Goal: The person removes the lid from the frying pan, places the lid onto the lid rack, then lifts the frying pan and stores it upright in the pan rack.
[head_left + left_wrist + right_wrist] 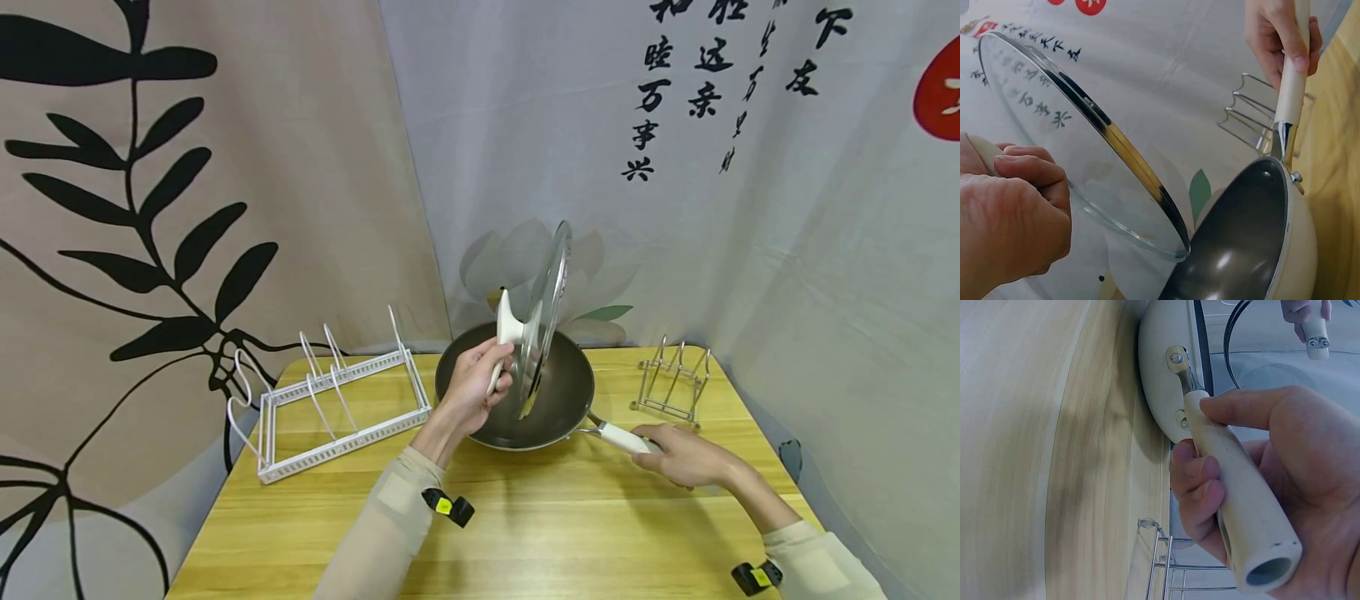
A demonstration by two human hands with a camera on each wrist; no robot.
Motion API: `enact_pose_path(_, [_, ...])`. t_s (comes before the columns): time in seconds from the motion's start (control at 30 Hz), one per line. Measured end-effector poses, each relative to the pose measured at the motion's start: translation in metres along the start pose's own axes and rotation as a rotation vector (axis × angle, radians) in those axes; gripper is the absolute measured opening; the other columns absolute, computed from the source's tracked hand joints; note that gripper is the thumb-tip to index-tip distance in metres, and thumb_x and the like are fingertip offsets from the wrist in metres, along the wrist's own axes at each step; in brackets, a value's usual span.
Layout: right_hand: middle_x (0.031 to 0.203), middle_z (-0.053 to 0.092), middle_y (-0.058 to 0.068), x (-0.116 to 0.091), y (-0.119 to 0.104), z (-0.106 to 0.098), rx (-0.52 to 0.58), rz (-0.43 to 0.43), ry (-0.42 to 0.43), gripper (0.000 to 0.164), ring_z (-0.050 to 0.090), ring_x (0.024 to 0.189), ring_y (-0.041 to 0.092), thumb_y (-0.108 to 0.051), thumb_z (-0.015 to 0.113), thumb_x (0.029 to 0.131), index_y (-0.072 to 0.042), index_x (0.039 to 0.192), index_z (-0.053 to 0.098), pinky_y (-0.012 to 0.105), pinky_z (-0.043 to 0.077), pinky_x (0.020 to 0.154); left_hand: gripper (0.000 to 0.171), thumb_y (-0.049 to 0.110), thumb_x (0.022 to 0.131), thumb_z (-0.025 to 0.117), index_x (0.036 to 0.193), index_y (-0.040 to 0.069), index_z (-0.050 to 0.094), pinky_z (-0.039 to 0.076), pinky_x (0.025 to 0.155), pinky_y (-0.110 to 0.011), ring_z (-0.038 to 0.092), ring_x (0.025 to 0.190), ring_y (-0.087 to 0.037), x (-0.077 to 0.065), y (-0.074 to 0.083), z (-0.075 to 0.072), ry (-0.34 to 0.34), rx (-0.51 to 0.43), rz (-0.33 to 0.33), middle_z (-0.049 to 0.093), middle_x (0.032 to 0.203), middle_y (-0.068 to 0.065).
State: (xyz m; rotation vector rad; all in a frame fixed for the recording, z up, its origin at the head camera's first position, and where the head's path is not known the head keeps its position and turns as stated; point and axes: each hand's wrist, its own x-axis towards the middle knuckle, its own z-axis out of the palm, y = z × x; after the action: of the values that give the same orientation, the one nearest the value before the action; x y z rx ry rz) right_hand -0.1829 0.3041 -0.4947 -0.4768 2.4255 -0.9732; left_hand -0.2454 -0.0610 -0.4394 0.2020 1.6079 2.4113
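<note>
A frying pan (558, 408) with a dark inside and cream outside sits on the wooden table. My right hand (693, 457) grips its white handle (1241, 506), fingers wrapped round it with the thumb along the top. Over the pan, my left hand (472, 385) holds a round glass lid (551, 292) by its white knob (508, 321). The lid is tilted nearly upright, its lower rim (1179, 253) overlapping the pan's opening in the left wrist view.
On the left of the table (555, 533) stands a white rack (345, 433) with upright wire dividers. A small metal wire rack (671, 387) is at the back right, beyond the right hand. Printed cloth (540, 108) hangs behind the table.
</note>
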Motion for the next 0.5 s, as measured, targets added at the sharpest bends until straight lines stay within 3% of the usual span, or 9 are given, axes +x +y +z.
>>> enact_pose_path(0.3, [0.083, 0.064, 0.004, 0.0005, -0.0004, -0.0016, 0.016, -0.012, -0.015, 0.05, 0.047, 0.051, 0.008, -0.031, 0.063, 0.116, -0.002, 0.156, 0.058, 0.023, 0.042, 0.044, 0.02, 0.018, 0.114, 0.058, 0.128, 0.004, 0.064, 0.027, 0.04, -0.013, 0.045, 0.058, -0.001, -0.0013, 0.0022, -0.0004, -0.005, -0.006, 0.004, 0.052, 0.085, 0.005])
enact_pose_path(0.5, [0.087, 0.066, 0.006, 0.0012, -0.0004, -0.0026, 0.012, -0.04, -0.012, 0.054, 0.057, 0.055, 0.013, -0.032, 0.063, 0.117, 0.001, 0.159, 0.055, 0.028, 0.047, 0.045, 0.024, 0.018, 0.114, 0.058, 0.132, 0.003, 0.064, 0.027, 0.041, -0.013, 0.044, 0.058, -0.001, -0.0011, 0.0013, -0.0022, -0.009, -0.004, 0.001, 0.052, 0.086, 0.005])
